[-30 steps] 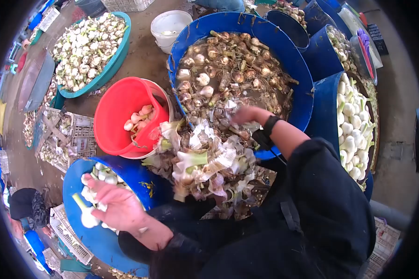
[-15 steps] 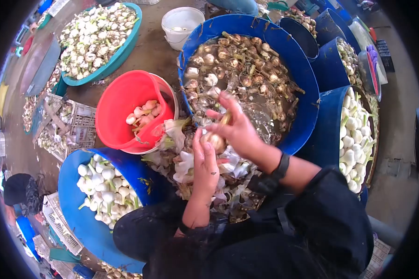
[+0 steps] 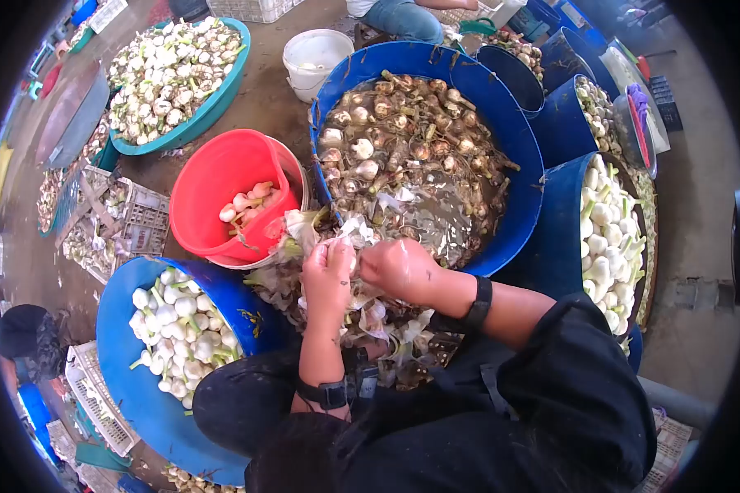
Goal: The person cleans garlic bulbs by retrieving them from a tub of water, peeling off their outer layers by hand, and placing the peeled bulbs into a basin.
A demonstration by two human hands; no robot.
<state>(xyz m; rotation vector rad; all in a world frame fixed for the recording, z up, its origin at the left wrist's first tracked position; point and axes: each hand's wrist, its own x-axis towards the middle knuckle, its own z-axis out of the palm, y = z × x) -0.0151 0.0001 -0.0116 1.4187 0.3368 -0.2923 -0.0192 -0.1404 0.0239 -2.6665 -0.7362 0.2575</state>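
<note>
My left hand (image 3: 327, 275) is closed, knuckles up, around a garlic bulb that its fingers mostly hide. Close on its right, my right hand (image 3: 399, 267) makes a fist, with a whitish bit of garlic skin showing at its fingers. Loose pale skins (image 3: 374, 316) lie heaped below and around both hands. Just beyond them stands a big blue tub (image 3: 534, 218) of murky water with unpeeled garlic bulbs (image 3: 419, 150) floating in it. A red bucket (image 3: 201, 185) to the left holds several pinkish-white bulbs (image 3: 247, 205).
Peeled white bulbs (image 3: 185, 329) fill part of a blue tub (image 3: 123, 361) by my left knee. More peeled bulbs (image 3: 610, 246) fill a blue barrel at the right. A teal basin (image 3: 230, 82), a white bucket (image 3: 318, 51) and a crate (image 3: 144, 222) stand farther off. Another person (image 3: 403, 18) sits beyond the tub.
My spread right-hand fingers have closed into a fist beside the left hand. My left hand has shifted slightly left and its fingers have curled in. The view has moved a little.
</note>
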